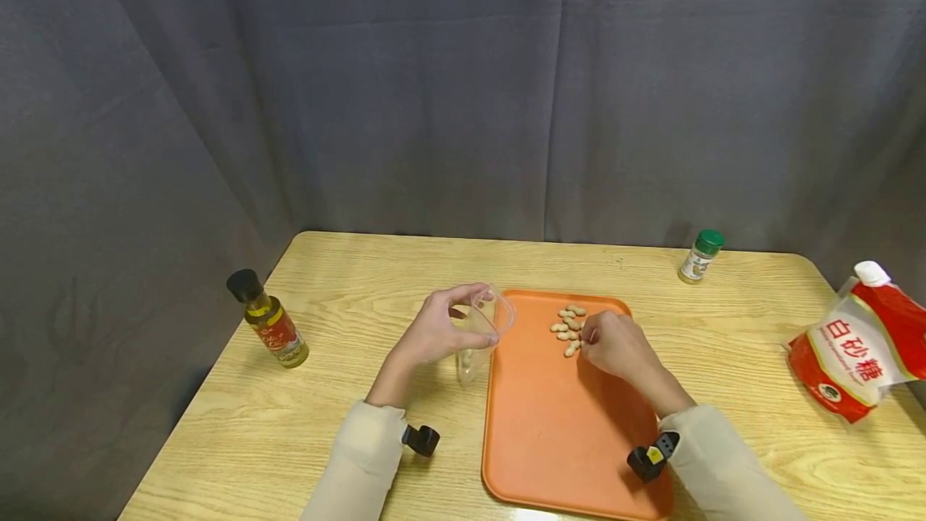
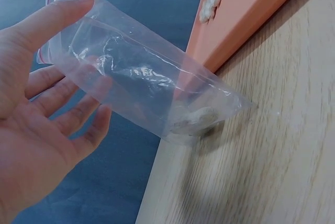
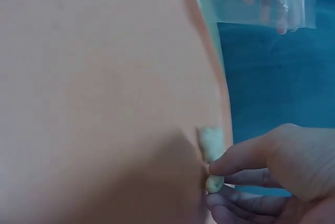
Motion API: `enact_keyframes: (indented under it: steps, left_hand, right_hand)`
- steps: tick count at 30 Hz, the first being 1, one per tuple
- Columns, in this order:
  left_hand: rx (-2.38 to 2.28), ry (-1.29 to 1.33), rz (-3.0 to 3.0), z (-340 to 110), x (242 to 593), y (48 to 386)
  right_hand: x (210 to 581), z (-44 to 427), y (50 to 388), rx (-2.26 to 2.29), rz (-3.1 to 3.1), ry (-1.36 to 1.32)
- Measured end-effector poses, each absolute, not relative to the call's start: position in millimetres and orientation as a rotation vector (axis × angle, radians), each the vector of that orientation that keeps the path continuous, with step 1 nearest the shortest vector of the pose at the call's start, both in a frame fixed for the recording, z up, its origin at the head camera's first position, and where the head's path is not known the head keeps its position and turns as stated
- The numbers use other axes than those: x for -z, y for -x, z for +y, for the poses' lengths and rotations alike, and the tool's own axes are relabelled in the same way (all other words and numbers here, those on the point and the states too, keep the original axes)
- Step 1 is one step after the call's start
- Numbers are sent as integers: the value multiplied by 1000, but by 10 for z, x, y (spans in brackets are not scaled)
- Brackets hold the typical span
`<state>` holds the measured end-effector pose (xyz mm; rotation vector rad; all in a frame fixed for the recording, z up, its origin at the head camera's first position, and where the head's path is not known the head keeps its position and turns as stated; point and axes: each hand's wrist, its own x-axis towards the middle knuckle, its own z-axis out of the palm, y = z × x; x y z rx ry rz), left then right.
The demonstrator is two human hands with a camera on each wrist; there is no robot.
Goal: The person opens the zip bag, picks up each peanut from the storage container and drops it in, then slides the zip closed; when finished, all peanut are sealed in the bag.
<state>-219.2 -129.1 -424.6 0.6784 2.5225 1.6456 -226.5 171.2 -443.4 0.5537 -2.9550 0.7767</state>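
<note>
Desk (image 1: 347, 288) had a black-capped glass olive oil bottle (image 1: 280, 334) by its left edge, a small green-lidded jar (image 1: 698, 261) near the far edge and a red-and-white sugar pouch (image 1: 850, 352) by the right edge. The rectangular orange tray (image 1: 550, 441) had its raised left rim between the hands. Left hand (image 1: 434, 328) gripped a clear plastic bag (image 2: 141, 72) near its mouth; right hand (image 1: 615, 344), well apart, pinched a tan peanut (image 3: 214, 183) beside the loose peanuts (image 1: 572, 323) near the tray's far edge. The bag slanted lengthwise, mouth up tray-ward, bottom deskward.

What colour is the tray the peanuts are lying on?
Orange; the tray shows best in the head view.
</note>
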Motion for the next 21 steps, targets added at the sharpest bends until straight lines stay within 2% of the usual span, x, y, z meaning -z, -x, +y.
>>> enact_keyframes:
  steps: [13,21]
  left_hand:
    - [-1690,-658,2471,-1281,4249,2196]
    - [-1651,-680,2509,-1282,4263,2200]
  right_hand:
    - [3678,1289,2255,-891,-2750,-717]
    - [3520,966,2144,-1032,-2727,-787]
